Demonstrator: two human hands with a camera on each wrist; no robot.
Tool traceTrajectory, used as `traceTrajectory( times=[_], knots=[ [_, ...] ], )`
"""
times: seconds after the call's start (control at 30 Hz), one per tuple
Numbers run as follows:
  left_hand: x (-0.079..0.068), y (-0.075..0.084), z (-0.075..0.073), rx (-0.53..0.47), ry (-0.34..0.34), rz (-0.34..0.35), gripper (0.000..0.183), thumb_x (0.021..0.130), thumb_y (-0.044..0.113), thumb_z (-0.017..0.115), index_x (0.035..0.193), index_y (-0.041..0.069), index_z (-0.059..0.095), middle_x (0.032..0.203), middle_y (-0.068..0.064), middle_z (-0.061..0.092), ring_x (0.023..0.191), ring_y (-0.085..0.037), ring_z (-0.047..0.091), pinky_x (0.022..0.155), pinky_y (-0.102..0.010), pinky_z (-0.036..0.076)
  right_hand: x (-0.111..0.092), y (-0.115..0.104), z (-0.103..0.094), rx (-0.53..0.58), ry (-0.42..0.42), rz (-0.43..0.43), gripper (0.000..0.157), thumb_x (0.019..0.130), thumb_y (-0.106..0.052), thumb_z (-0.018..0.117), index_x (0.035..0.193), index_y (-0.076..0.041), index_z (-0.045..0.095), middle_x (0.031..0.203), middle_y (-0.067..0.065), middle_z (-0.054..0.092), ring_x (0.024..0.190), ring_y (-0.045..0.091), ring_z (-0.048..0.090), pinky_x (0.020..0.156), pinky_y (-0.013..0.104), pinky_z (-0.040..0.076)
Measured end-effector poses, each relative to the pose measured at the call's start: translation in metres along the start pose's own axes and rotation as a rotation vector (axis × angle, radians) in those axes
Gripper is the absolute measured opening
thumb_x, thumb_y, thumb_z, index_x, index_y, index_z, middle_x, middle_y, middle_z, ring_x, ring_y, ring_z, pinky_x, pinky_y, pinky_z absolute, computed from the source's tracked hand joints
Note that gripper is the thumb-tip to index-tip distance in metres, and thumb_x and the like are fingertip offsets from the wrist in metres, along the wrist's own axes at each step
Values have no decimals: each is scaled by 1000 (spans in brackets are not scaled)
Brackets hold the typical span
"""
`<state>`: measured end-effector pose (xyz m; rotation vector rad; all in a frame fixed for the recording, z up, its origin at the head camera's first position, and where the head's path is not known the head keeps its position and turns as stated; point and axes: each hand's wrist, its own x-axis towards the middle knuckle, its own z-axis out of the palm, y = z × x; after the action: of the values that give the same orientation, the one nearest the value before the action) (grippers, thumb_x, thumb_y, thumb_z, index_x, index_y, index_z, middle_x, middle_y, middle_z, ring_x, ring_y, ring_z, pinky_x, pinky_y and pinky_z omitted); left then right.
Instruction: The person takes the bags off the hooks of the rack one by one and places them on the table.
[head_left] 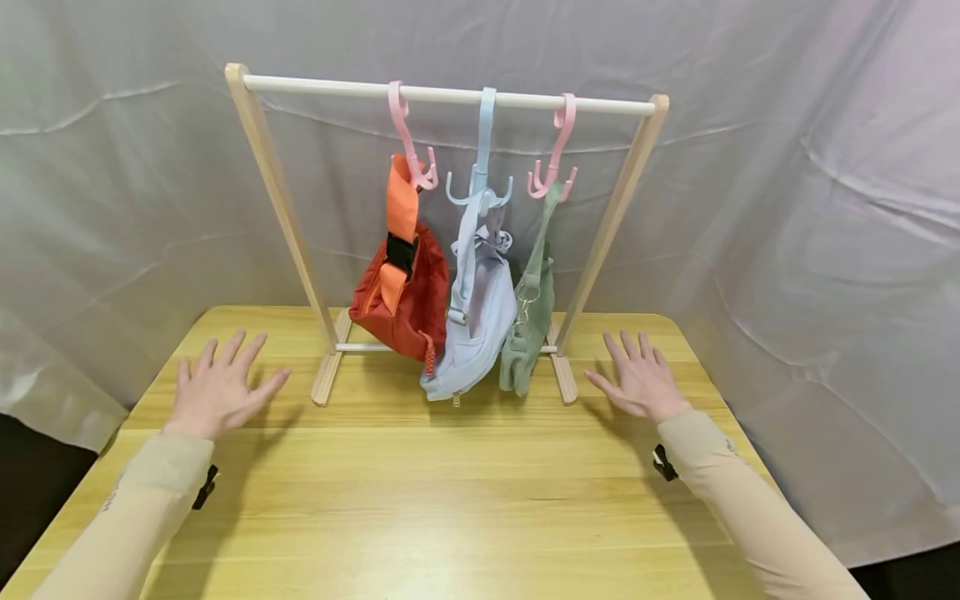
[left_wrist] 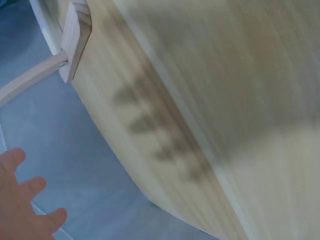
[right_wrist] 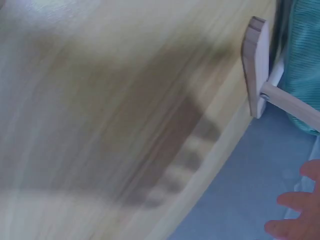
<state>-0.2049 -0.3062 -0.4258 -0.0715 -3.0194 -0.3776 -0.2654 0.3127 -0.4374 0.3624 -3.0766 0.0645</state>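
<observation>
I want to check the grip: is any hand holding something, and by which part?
Nothing is held. The left hand and right hand are open, fingers spread, above the table.

Wrinkled white cloth backdrop (head_left: 825, 208); light wooden table (head_left: 450, 500).

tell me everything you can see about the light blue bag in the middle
The light blue bag looks like soft fabric, a small sling-type bag with a strap bunched near its top and a small buckle low on the strap. It hangs limp and slightly slanted from the blue hook on the rack's white rail. Its bottom end seems to reach the wooden table. It presses against the red-orange bag and the green bag. Neither hand touches it.
</observation>
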Motion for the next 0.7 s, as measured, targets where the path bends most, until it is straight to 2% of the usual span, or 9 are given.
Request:
traceTrajectory(
  times=[0.17,0.27,0.37,0.53,0.7],
  knots=[
    [3,9,-7,13,152,51,77,97,64,46,151,10,41,153,-30,39,132,-60,38,102,-78,27,0,-2,-10,42,65,-32,82,101,-62,41,159,-7,26,161,32,26,147,58,23,116,69,26],
    [9,19,-16,-1,245,87,69,96,57,51,144,7,50,145,-28,50,122,-56,50,93,-71,41,1,-4,-18,64,138,-64,79,100,-59,46,157,-6,32,157,33,32,145,55,31,114,68,30],
    [17,33,-28,-24,340,126,59,96,49,56,135,5,58,135,-25,59,112,-52,60,81,-64,49,3,-7,-28,76,244,-105,73,99,-53,52,152,-4,40,151,32,42,138,52,42,109,67,38],
    [30,68,-54,-102,491,186,43,93,37,61,122,6,65,124,-19,66,105,-44,64,75,-59,50,5,-15,-51,113,439,-169,59,96,-43,61,139,-3,54,139,25,57,125,46,57,95,64,49],
    [47,116,-79,-233,641,286,31,92,29,61,108,3,68,105,-15,70,92,-36,66,72,-54,50,9,-29,-78,160,623,-263,43,93,-33,63,126,-5,64,125,17,68,111,39,66,80,59,55]
  ],
)
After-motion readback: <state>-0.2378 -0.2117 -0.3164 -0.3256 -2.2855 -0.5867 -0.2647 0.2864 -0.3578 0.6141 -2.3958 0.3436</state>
